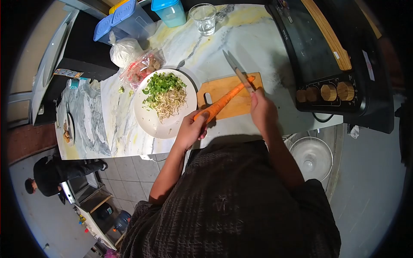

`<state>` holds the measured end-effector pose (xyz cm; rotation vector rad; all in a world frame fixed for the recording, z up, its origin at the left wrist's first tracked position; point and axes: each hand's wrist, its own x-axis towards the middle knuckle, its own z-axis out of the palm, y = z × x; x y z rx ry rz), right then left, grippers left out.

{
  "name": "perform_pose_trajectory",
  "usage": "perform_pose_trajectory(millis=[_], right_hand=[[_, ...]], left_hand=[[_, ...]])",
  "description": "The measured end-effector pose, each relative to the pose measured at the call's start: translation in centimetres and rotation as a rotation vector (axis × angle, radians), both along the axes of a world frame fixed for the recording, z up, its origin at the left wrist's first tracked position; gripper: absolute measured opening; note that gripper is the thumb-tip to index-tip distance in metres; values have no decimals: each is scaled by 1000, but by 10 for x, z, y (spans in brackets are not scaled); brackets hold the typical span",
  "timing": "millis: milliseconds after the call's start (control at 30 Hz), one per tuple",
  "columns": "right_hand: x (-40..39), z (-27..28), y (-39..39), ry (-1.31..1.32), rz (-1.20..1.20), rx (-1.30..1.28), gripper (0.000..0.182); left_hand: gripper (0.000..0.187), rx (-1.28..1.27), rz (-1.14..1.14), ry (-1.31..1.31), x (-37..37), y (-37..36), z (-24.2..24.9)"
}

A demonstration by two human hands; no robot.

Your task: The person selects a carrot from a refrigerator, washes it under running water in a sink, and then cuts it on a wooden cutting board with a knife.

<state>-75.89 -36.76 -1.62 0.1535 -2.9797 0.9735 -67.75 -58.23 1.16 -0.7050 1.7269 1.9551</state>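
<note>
My left hand (192,129) is closed around the thick end of an orange carrot (221,102), which slants up and to the right. In my right hand (262,107) is a knife (239,73), its blade pointing up and left and crossing the carrot near the thin end. Beneath both lies a wooden cutting board (241,105) with a slot at its left side. Left of the board, a white plate (144,121) carries chopped greens (164,87) and bean sprouts (172,105).
Behind the plate lie a plastic bag of reddish-brown food (142,69) and a tied white bag (124,50). Lidded containers (129,21) and a glass of water (204,20) stand farther back. A black oven with knobs (344,64) is at right. A person (49,174) is at far left.
</note>
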Motion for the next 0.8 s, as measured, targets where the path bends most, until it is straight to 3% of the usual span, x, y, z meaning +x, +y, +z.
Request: perform_pose_trajectory(millis=[67, 167, 267, 367, 467, 667, 800], right_hand=[[-5, 8, 3, -125, 37, 81, 15], [8, -1, -3, -32, 213, 37, 15], [1, -2, -4, 137, 83, -70, 16], [-6, 2, -2, -36, 43, 23, 16], [5, -6, -4, 13, 174, -19, 17], [-10, 0, 4, -46, 27, 26, 18], [-1, -5, -3, 77, 143, -29, 19]], left_hand=[[31, 24, 9, -12, 5, 0, -3], [30, 53, 10, -18, 2, 4, -1], [31, 10, 39, -22, 5, 7, 1], [34, 10, 14, -16, 4, 8, 2], [36, 17, 25, -40, 5, 8, 5], [34, 8, 20, -13, 5, 10, 4], [32, -25, -13, 0, -2, 11, 7]])
